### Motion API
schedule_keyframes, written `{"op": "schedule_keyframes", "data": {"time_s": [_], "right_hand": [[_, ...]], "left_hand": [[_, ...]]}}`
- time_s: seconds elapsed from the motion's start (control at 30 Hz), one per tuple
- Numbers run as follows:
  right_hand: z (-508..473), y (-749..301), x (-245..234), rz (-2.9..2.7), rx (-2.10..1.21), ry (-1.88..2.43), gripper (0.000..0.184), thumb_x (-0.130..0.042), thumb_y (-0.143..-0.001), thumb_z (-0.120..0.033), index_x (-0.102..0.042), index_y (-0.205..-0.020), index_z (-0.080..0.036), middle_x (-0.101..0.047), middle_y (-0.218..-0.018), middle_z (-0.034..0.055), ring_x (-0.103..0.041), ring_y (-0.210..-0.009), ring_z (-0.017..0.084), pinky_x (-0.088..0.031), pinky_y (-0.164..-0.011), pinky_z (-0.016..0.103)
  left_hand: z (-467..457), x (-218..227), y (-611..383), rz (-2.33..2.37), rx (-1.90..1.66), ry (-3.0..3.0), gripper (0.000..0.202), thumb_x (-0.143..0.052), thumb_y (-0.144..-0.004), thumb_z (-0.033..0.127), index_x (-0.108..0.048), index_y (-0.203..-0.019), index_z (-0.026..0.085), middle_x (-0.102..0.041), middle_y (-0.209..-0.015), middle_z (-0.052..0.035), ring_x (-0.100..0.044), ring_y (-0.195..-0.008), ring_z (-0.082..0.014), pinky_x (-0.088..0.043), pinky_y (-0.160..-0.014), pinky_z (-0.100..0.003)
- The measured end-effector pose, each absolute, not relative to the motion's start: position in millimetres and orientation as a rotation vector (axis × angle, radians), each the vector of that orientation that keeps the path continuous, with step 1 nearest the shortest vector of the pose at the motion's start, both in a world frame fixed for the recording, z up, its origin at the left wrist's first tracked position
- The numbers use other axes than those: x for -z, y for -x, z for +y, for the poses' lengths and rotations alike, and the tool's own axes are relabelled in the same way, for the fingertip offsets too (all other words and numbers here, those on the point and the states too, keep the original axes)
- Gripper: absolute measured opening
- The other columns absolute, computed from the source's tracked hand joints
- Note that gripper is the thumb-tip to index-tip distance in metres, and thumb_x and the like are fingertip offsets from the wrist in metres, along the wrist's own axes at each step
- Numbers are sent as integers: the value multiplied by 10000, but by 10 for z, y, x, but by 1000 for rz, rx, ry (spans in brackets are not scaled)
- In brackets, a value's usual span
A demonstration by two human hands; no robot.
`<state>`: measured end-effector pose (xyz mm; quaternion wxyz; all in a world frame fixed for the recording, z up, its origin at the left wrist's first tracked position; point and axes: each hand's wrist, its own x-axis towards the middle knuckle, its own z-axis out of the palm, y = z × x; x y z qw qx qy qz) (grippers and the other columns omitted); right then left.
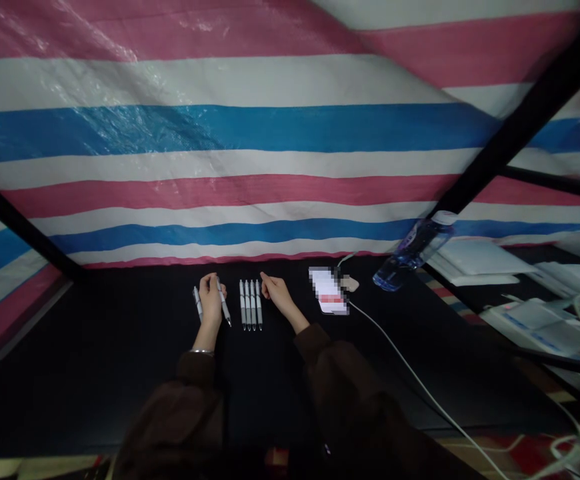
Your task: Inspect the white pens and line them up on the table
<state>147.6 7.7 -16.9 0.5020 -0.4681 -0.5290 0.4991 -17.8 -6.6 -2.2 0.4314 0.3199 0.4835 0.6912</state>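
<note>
My left hand (211, 298) grips a white-and-grey retractable pen (223, 301), whose metal tip points toward me. A second pen (198, 303) sits against the outer side of that hand, and I cannot tell if it is held. Several matching pens (250, 305) lie side by side, parallel, on the black tabletop (120, 373), between my hands. My right hand (277, 295) rests flat and empty just right of that row, its fingertips close to the nearest pen. A bracelet (201, 351) circles my left wrist. Dark brown sleeves cover both forearms.
A pixelated white object (327, 290) lies right of my right hand, with a small beige item (350, 283) and a white cable (410, 380) near it. A water bottle (414, 252) lies further right, before stacked papers (480, 263). A striped tarpaulin (220, 160) forms the backdrop.
</note>
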Motion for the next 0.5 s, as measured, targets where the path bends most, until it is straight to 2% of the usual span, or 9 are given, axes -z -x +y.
{"op": "schedule_keyframes", "data": {"time_s": [0.13, 0.33, 0.5], "right_hand": [[93, -1468, 196, -1266, -1202, 1125, 509, -473, -744, -595, -433, -420, -203, -392, -348, -32, -362, -357, 91, -285, -419, 236], [103, -1461, 204, -1271, -1206, 1135, 514, -469, -744, -599, -432, -415, -206, -389, -346, -31, -357, -354, 92, -278, -415, 237], [90, -1465, 189, -1289, -1194, 1118, 513, -472, -749, -594, -439, -417, -203, -396, -350, -28, -372, -363, 95, -288, -422, 236]], "left_hand": [[-75, 14, 172, 1210, -1718, -837, 294, -568, -734, 449, -473, -850, 196, -378, -468, 98, -379, -365, -46, -265, -374, -165], [-96, -35, 150, 1181, -1760, -813, 336, -583, -729, 444, -501, -945, 200, -417, -491, 88, -406, -385, -49, -272, -372, -164], [-92, -32, 150, 1173, -1699, -833, 312, -604, -716, 419, -513, -909, 191, -410, -485, 87, -397, -368, -44, -258, -357, -161]]}}
